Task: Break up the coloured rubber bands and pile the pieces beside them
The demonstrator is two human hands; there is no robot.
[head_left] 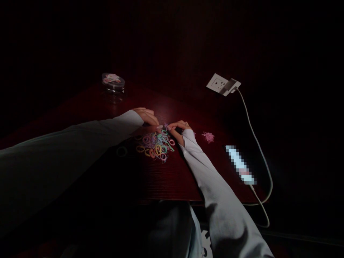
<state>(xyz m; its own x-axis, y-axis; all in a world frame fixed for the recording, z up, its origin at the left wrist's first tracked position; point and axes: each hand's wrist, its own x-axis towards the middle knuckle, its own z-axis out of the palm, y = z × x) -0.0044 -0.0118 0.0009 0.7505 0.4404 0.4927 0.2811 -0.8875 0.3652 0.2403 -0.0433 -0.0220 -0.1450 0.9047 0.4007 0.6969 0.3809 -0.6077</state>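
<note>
In the head view, the left hand (pixel 146 117) is lying with its fingers pressed together and curled, tips pointing rightward toward the right hand (pixel 180 126), whose fingers are converging on a small lilac rubber band (pixel 167 126); the grip is too small to confirm. A loose pile of coloured rubber bands (pixel 154 145) is lying just below both hands on the dark red worktop (pixel 172 182), with open room toward the front edge. A small pink heap (pixel 208 137) is sitting well to the right.

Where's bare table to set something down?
Bare table lies in front of the rubber bands, beside the right sleeve, and between the jar and left hand. Crowded at the bands, beside the right hand.
</note>
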